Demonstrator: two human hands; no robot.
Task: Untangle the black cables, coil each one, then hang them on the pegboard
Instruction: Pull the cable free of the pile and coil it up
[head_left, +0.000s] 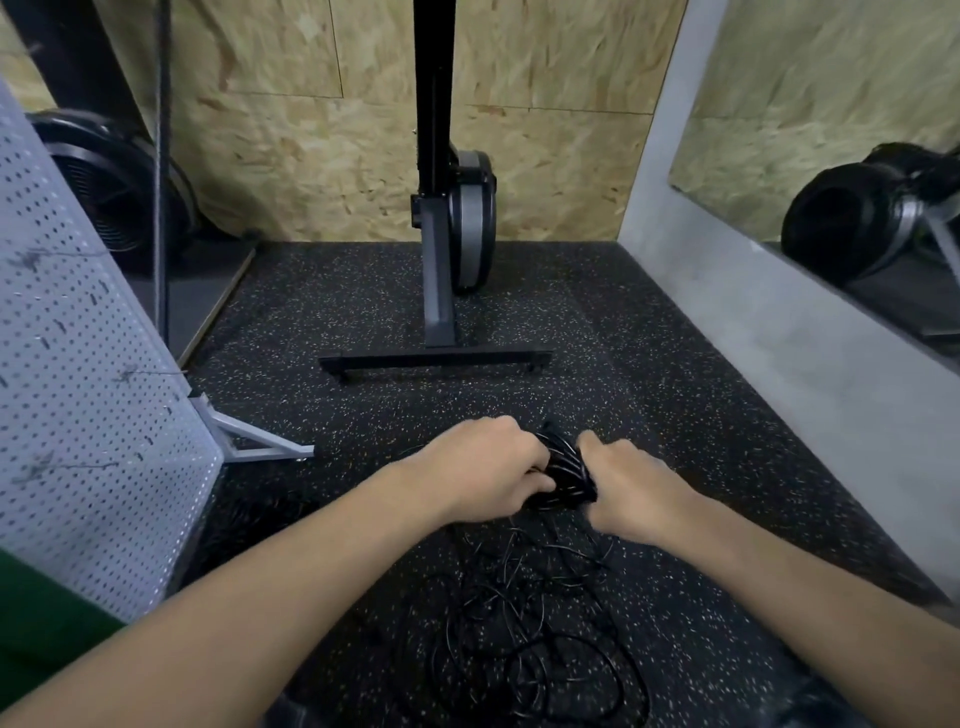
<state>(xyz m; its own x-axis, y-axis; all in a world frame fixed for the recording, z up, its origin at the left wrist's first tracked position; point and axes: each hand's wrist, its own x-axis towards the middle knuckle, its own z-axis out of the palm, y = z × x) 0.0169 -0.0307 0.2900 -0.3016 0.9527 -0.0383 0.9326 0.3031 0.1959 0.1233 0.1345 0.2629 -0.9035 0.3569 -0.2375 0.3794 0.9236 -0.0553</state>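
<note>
Left grip (483, 467) and right grip (631, 488) both clamped on the black cable coil (566, 475) between them. Light, floppy, springy, I'd say: pinch across all the loops or it unwinds. Loose tangle (535, 623) trails on the floor (675, 364) just behind the grips; pegboard (93, 415) well left of them.

the fingertips of the left hand (488, 467) are hidden in the bundled coil of thin black cable (566, 475); those of the right hand (631, 491) are curled out of sight behind it. single strands in the loose black cable tangle (524, 639) cannot be told apart. the white perforated metal pegboard (78, 364) is cut off by the left edge.
</note>
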